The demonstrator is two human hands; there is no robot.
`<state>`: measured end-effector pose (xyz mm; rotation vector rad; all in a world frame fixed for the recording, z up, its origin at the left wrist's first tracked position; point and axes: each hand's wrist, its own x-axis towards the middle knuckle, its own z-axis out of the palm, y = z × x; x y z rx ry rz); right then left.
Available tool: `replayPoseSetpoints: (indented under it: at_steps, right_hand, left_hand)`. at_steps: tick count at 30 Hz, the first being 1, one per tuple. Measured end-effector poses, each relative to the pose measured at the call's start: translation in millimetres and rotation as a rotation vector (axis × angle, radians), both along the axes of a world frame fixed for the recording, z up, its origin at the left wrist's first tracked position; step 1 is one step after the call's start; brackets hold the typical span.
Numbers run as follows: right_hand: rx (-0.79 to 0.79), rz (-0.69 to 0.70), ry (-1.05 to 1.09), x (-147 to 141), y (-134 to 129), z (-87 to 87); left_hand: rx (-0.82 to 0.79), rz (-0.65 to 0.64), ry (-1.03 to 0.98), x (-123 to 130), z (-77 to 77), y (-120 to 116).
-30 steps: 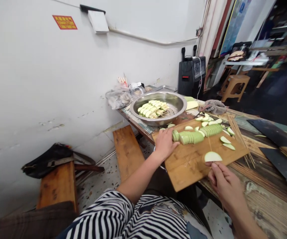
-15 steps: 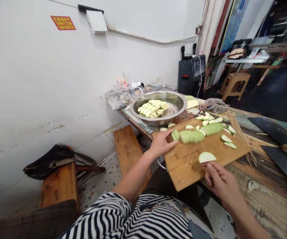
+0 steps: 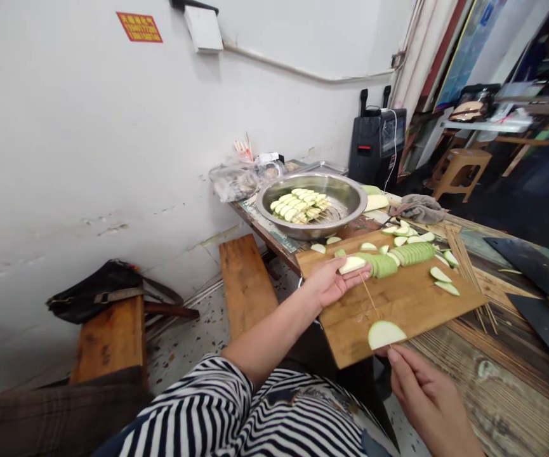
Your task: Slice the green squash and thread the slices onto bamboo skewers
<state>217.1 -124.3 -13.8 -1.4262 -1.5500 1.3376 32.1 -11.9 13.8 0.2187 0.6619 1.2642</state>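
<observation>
My left hand [image 3: 329, 285] is closed on a pale green squash slice [image 3: 353, 264], its palm turned up over the left of the wooden cutting board [image 3: 350, 333]. Thumb and fingers of my right hand [image 3: 429, 387] pinch the near end of a thin wooden skewer [image 3: 370, 295]. One half-moon squash slice [image 3: 386, 334] is threaded on it, close to my right fingers. The skewer's tip is at the slice in my left hand; whether it has pierced it I cannot tell. Behind my left fingers lie rows of cut squash [image 3: 412, 254] on the board.
A steel bowl [image 3: 265, 204] behind the board holds skewered slices [image 3: 297, 206]. Loose bamboo skewers [image 3: 467, 270] lie to the board's right, near dark blades [image 3: 534, 263]. A grey cloth [image 3: 419, 208] and black speaker [image 3: 374, 149] are farther back. A wooden bench [image 3: 245, 279] stands left.
My left hand has taken a slice from the cut row and turned palm up, bringing it to the skewer's tip. My right hand has moved slightly down and nearer with the skewer.
</observation>
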Motion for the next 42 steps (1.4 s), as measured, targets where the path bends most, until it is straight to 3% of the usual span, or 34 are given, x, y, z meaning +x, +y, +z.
replayPoseSetpoints:
  at_steps: [5, 15, 27, 42]
  right_hand:
    - [-0.015, 0.029, -0.022, 0.3, 1.7, 7.1]
    - [0.010, 0.039, -0.026, 0.6, -0.4, -2.2]
    - [-0.021, 0.009, 0.043, -2.7, -1.2, 0.4]
    - [-0.031, -0.006, 0.038, -2.3, -4.2, 1.6]
  left_hand:
    - [-0.010, 0.006, 0.040, -2.0, 2.6, -1.0]
    - [0.041, 0.000, 0.119, -2.5, 3.8, -2.2]
    - [0.092, 0.018, 0.194, 1.8, 7.9, -4.8]
    - [0.118, 0.004, 0.169, -1.1, 8.4, -4.6]
